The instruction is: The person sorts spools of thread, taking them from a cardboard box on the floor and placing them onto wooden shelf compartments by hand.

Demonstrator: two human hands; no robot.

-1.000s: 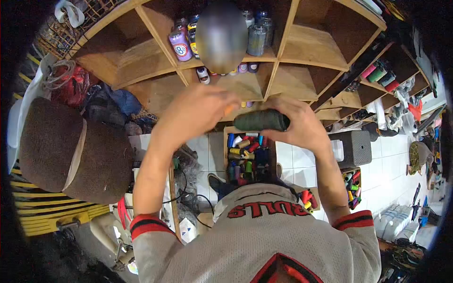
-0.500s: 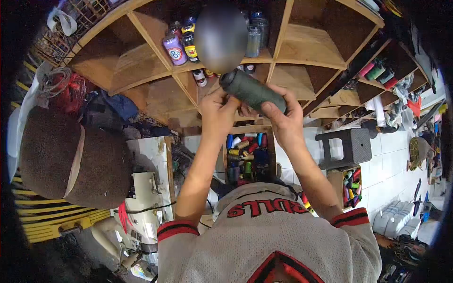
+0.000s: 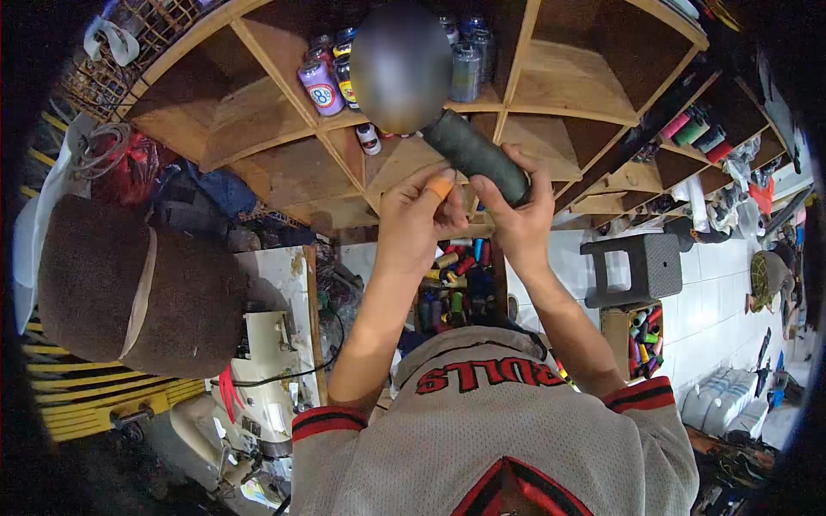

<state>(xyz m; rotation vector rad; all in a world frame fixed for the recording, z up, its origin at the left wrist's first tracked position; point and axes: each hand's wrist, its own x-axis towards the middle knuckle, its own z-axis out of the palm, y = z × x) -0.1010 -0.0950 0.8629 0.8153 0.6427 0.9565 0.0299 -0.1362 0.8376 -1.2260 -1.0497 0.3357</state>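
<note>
You have a single spool of thread (image 3: 476, 157), dark green to nearly black, long and roughly cylindrical, its surface looking evenly wound. It lies tilted in the grip of your right hand (image 3: 523, 211), the near end set between thumb and fingers. From there the body slants forward and leftward, its far end clear of the grip. Your left hand (image 3: 422, 206) is just beside its left flank; whether they touch is unclear.

In right hand (image 3: 525, 215), before brown wooden cubby shelf (image 3: 568, 86), dark-green cylindrical thread cone (image 3: 480, 159); rightward, dark-grey boxy plastic stool (image 3: 661, 268); leftward, pale curved sewing machine (image 3: 267, 348).
</note>
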